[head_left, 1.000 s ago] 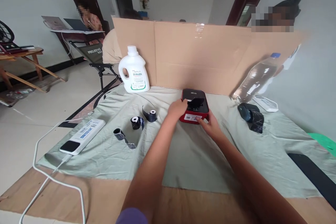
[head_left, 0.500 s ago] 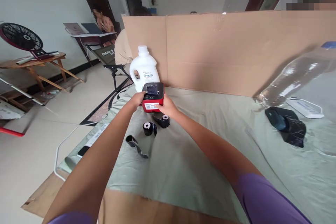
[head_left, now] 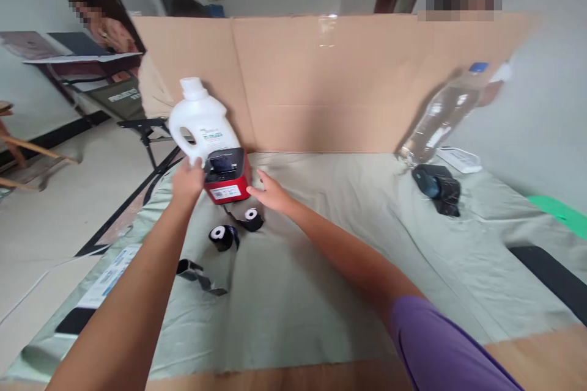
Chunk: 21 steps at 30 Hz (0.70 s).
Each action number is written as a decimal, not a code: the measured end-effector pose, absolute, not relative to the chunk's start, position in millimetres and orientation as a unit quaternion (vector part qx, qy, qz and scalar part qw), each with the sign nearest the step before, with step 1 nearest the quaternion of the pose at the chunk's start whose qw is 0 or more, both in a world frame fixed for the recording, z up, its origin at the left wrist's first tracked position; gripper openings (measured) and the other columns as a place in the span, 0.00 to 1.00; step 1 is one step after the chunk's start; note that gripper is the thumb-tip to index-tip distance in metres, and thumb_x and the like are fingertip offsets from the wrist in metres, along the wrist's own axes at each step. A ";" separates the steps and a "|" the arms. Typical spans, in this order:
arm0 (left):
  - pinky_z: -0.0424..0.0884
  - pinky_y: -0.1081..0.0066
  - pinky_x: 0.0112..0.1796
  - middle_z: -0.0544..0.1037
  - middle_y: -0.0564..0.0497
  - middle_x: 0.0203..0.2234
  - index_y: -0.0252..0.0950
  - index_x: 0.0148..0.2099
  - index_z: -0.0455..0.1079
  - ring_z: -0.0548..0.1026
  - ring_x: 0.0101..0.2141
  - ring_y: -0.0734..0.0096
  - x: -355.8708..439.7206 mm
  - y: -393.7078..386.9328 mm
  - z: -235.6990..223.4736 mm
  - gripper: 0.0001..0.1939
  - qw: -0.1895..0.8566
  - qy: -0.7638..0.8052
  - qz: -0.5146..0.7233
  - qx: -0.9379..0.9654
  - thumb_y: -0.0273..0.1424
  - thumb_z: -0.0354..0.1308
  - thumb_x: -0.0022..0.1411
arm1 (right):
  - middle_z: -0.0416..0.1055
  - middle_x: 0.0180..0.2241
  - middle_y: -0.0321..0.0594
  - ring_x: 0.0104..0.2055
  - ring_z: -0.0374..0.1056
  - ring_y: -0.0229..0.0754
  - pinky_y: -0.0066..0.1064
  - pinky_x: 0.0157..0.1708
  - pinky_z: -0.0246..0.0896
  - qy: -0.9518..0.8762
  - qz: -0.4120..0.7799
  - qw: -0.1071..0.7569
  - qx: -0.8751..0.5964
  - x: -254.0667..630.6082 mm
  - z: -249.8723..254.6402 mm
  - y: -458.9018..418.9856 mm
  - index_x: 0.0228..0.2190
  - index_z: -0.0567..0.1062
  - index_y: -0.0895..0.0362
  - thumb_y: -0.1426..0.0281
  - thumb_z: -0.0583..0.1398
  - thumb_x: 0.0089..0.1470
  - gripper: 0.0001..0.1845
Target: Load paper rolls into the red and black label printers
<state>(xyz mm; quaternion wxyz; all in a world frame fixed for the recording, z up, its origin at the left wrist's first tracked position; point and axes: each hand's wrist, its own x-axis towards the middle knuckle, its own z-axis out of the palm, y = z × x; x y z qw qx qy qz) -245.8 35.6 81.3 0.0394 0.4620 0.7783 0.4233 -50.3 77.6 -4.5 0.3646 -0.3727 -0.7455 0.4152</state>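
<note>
A red box-shaped device [head_left: 229, 180] with a black top, a dark panel and a white label sits on the green cloth. My left hand [head_left: 187, 183] is at its left side, fingers pointing forward and apart; I cannot tell whether it still touches the casing. On the other side, my right hand [head_left: 270, 191] is open, thumb raised, with its fingertips by the device's right edge. In front of the device lie a black ribbon roll [head_left: 252, 220] with a white core, a second black roll [head_left: 222, 237] and a curled dark strip [head_left: 202, 276].
A white detergent jug [head_left: 206, 119] stands behind the device, before a cardboard panel [head_left: 321, 85]. To the right are a clear bottle [head_left: 443, 113], leaning, a dark object [head_left: 438, 188] and a black slab [head_left: 550, 278]. A printed sheet [head_left: 107, 278] lies at left. Two other people are beyond.
Both hands were on the device; my right hand has drawn away from it and opened, and my left grip has loosened. The view has turned right, so everything appears further left.
</note>
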 end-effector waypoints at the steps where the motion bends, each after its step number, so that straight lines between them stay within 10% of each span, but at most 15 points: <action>1: 0.62 0.49 0.60 0.72 0.38 0.59 0.27 0.63 0.65 0.69 0.59 0.50 -235.8 25.9 88.4 0.24 0.019 0.774 0.440 0.455 0.34 0.48 0.71 | 0.64 0.63 0.47 0.65 0.61 0.53 0.46 0.64 0.56 -0.744 0.401 0.365 -0.390 -25.3 -5.3 71.7 0.62 0.64 0.54 0.58 0.63 0.55 0.36; 6: 0.66 0.58 0.59 0.75 0.47 0.57 0.37 0.63 0.67 0.72 0.57 0.56 -131.8 -34.4 89.3 0.22 0.005 0.650 0.477 0.592 0.35 0.49 0.70 | 0.68 0.58 0.53 0.60 0.64 0.53 0.46 0.60 0.58 -0.712 0.238 0.383 -0.539 158.9 2.0 39.5 0.56 0.70 0.59 0.64 0.61 0.55 0.27; 11: 0.56 0.52 0.65 0.67 0.42 0.64 0.33 0.66 0.63 0.62 0.65 0.54 2.0 -84.5 23.0 0.25 0.112 0.536 0.183 0.817 0.36 0.45 0.71 | 0.61 0.59 0.62 0.64 0.52 0.63 0.54 0.60 0.47 -0.547 -0.018 0.331 -0.768 335.2 24.2 30.0 0.57 0.66 0.63 0.63 0.62 0.53 0.32; 21: 0.44 0.48 0.68 0.45 0.53 0.72 0.44 0.74 0.47 0.45 0.71 0.56 32.6 -134.7 -22.7 0.31 0.072 0.452 0.042 0.888 0.46 0.36 0.74 | 0.60 0.58 0.68 0.56 0.62 0.63 0.47 0.47 0.59 -0.478 0.142 0.206 -0.842 412.3 38.9 76.9 0.61 0.58 0.61 0.55 0.68 0.43 0.49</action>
